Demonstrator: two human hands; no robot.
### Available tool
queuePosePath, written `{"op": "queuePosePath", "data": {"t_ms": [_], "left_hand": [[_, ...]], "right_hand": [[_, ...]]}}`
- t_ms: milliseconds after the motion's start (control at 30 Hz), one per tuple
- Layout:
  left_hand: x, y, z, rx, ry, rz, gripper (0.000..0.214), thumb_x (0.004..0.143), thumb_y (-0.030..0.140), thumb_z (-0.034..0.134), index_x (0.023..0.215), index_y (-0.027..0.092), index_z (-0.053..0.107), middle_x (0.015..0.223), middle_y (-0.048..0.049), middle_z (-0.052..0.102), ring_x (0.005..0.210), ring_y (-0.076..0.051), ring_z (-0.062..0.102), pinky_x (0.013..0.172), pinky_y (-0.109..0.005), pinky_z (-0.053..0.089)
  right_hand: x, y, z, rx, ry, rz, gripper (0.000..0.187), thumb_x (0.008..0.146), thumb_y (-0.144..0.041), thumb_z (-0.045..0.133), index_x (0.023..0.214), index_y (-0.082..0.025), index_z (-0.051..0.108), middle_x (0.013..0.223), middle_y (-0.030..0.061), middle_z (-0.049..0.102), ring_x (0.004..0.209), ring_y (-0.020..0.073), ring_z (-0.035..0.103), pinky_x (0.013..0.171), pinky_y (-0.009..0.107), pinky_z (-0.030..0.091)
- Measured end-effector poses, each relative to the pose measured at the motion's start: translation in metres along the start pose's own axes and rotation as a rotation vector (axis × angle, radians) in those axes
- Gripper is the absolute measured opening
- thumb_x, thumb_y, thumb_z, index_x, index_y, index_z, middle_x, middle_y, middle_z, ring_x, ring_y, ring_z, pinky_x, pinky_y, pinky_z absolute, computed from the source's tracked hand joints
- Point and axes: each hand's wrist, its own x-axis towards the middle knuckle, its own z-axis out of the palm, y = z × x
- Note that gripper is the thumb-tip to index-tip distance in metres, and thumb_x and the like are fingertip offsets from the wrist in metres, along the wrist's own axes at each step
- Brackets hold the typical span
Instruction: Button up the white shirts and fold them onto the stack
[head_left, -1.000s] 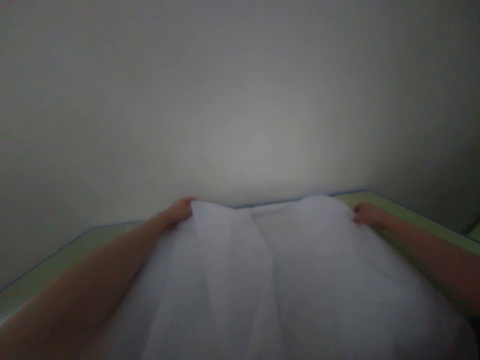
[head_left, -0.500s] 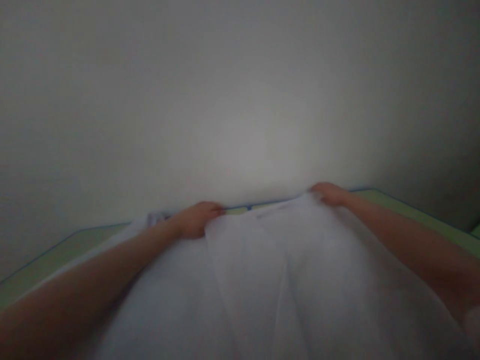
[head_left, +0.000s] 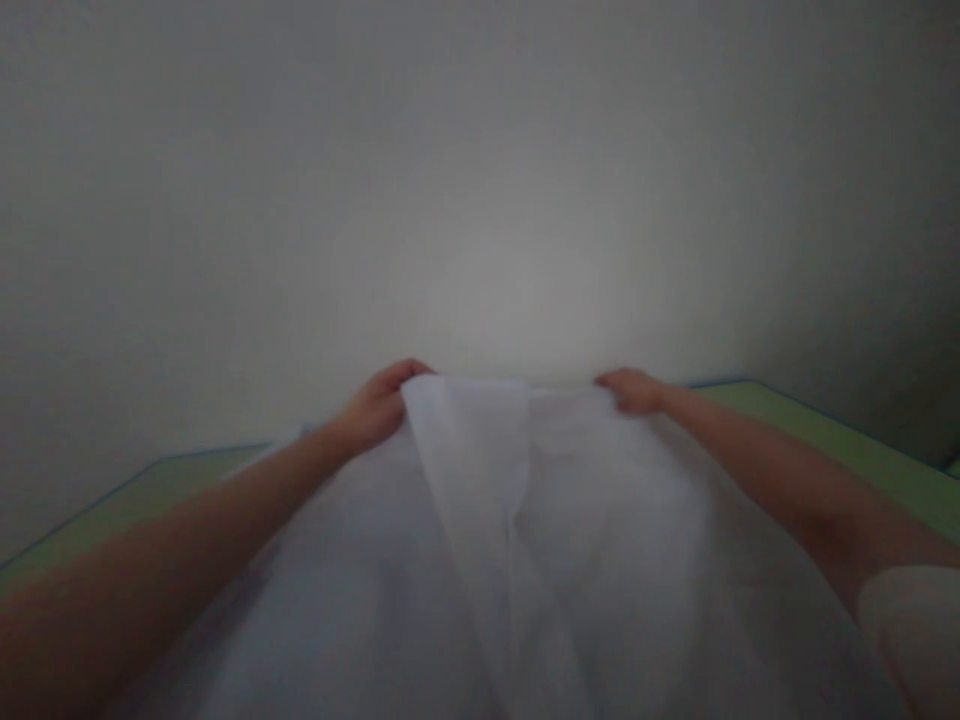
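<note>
A large white cloth (head_left: pixel 480 480) hangs in folds between my arms and fills the lower middle of the head view. My left hand (head_left: pixel 386 400) is closed on its upper edge, left of centre. At the right end of that edge, my right hand (head_left: pixel 634 390) grips the same cloth. The stretch of fabric between the hands is raised and fairly taut, with a folded strip running down from the left hand. Whether it is a sheet or a garment I cannot tell. The picture is dim and blurred.
A green surface with a blue edge (head_left: pixel 810 425) lies under and beyond the cloth, showing on the right and at the left. Directly behind it rises a plain pale wall (head_left: pixel 480 200). A white sleeve (head_left: pixel 911 620) shows at the lower right.
My left hand has risen, lifting the cloth's edge, which now covers the blue rim between the hands. My right hand has shifted slightly left. Both still hold the cloth.
</note>
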Motion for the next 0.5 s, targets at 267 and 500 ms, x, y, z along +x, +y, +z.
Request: {"op": "queuePosePath", "data": {"t_ms": [267,500], "left_hand": [[-0.005,0.025,-0.007,-0.360,0.074,-0.131,0.015,0.069,0.024,0.059,0.081,0.018,0.053,0.067,0.0009,0.057,0.056,-0.011,0.054,0.050,-0.021,0.040],[0.015,0.026,-0.012,-0.428,0.143,-0.198,0.013,0.062,0.016,0.058,0.075,0.017,0.055,0.062,0.0013,0.057,0.056,-0.013,0.056,0.053,-0.023,0.044]], "right_hand": [[0.011,-0.010,-0.016,-0.049,-0.065,0.039,0.024,0.068,-0.029,0.053,0.085,-0.016,0.065,0.086,0.0098,0.063,0.090,0.0227,0.053,0.079,0.030,0.035],[-0.047,0.015,-0.075,-0.011,0.092,0.249,0.039,0.081,-0.048,0.042,0.097,-0.016,0.058,0.080,0.0074,0.063,0.070,0.0167,0.055,0.059,0.024,0.032]]}}
